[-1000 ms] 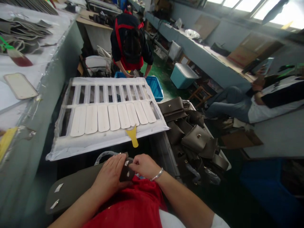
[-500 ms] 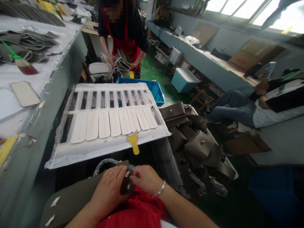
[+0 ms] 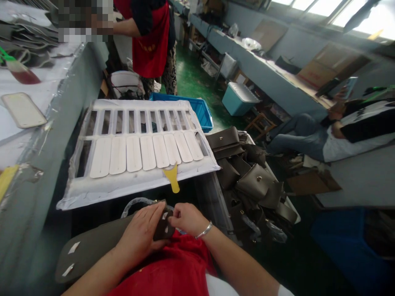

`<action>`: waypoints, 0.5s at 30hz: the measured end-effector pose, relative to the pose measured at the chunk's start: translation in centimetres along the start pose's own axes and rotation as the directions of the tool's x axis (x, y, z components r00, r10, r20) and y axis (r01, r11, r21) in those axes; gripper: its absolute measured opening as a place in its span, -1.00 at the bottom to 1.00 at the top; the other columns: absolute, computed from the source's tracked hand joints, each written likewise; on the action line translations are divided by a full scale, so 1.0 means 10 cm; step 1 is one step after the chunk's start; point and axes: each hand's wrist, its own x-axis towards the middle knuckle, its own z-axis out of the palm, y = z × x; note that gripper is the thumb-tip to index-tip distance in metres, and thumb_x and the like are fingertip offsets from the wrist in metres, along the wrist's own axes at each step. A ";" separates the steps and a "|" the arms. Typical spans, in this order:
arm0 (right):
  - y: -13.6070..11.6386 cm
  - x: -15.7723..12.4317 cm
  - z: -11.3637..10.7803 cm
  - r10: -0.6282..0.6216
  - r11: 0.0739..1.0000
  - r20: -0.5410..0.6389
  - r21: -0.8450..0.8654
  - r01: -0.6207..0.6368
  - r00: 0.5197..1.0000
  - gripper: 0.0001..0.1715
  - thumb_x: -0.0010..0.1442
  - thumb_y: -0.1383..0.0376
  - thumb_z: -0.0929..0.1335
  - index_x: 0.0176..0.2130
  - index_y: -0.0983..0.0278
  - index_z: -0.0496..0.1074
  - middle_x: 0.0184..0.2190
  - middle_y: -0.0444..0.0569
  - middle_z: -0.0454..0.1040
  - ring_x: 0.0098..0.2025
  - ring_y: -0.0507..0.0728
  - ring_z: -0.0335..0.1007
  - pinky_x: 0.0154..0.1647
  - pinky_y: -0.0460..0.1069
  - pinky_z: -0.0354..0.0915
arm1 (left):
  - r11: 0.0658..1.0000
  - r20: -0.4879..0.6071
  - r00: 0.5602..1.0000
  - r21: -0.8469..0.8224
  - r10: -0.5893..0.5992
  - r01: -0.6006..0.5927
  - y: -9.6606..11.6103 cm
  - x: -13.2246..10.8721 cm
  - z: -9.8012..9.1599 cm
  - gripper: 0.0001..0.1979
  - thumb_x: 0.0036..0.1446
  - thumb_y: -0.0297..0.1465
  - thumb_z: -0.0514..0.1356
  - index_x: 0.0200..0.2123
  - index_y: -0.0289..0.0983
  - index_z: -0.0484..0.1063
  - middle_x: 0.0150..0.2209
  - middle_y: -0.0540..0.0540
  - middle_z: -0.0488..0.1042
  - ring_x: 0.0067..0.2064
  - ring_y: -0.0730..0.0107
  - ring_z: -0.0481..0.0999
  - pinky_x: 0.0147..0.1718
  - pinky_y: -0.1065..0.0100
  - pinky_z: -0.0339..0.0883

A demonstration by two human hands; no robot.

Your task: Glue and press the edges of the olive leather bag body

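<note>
A dark olive handbag (image 3: pixel 95 242) lies across my lap with its flat base upward. White tabs show in pairs near both ends of the base, and a plastic-wrapped handle (image 3: pixel 135 202) arches beyond its far side. My left hand (image 3: pixel 142 226) is clasped over the bag near its right end, thumb on the near side and fingers on top. Closed in a pinch, my right hand (image 3: pixel 189 221) meets that same end beside the white tabs. What its fingertips hold is hidden.
Pale oblong pieces (image 3: pixel 133 154) and a yellow scraper (image 3: pixel 173 179) lie on a white slatted rack (image 3: pixel 101 195). Finished bags (image 3: pixel 254 181) fill a bin at right. A worktable (image 3: pixel 70 86) runs along the left. One co-worker (image 3: pixel 151 41) stands ahead; another person (image 3: pixel 333 135) sits at right.
The co-worker ahead has straightened and reached toward the left table; the grey pieces held before are out of sight. My view has shifted slightly. Both my hands keep their places on the bag.
</note>
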 end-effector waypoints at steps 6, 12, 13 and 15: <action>0.11 0.05 0.12 0.065 0.978 -0.015 0.201 -0.060 0.998 -0.78 -0.08 0.23 0.38 -0.51 0.30 0.27 -0.60 -0.23 0.25 -0.56 -0.07 0.11 -0.60 -0.16 0.01 | 0.963 -0.033 0.981 0.202 0.191 -0.180 -0.10 -0.37 -0.11 -0.56 0.08 -0.20 0.15 0.05 -0.12 0.29 0.13 -0.12 0.24 0.15 0.09 0.18 0.13 0.08 -0.01; 0.14 0.08 0.12 0.033 0.944 0.010 0.329 -0.034 0.999 -0.66 -0.06 0.32 0.38 -0.22 0.31 0.29 -0.52 -0.21 0.30 -0.53 -0.05 0.20 -0.52 -0.14 0.17 | 0.968 -0.025 0.989 0.206 0.148 -0.140 -0.11 -0.40 -0.09 -0.58 0.08 -0.20 0.14 0.03 -0.10 0.30 0.16 -0.09 0.20 0.19 0.10 0.10 0.16 0.03 -0.12; 0.10 0.06 0.09 -0.005 0.951 -0.011 0.308 0.009 1.000 -0.55 -0.05 0.31 0.38 -0.12 0.31 0.27 -0.43 -0.16 0.35 -0.47 -0.02 0.26 -0.46 -0.11 0.24 | 0.971 -0.004 0.989 0.192 0.146 -0.142 -0.12 -0.41 -0.12 -0.55 0.07 -0.20 0.14 0.06 -0.08 0.27 0.19 -0.09 0.16 0.20 0.09 0.08 0.16 0.03 -0.10; -0.01 0.00 0.02 -0.133 0.974 -0.084 0.173 0.146 0.988 -0.36 -0.04 0.27 0.40 0.03 0.29 0.19 -0.16 0.00 0.36 -0.23 0.07 0.33 -0.20 0.00 0.30 | 0.983 0.012 0.996 0.157 0.092 -0.093 -0.17 -0.47 -0.20 -0.47 0.06 -0.20 0.15 0.12 -0.08 0.18 0.23 -0.10 0.07 0.22 0.10 0.05 0.16 0.02 -0.08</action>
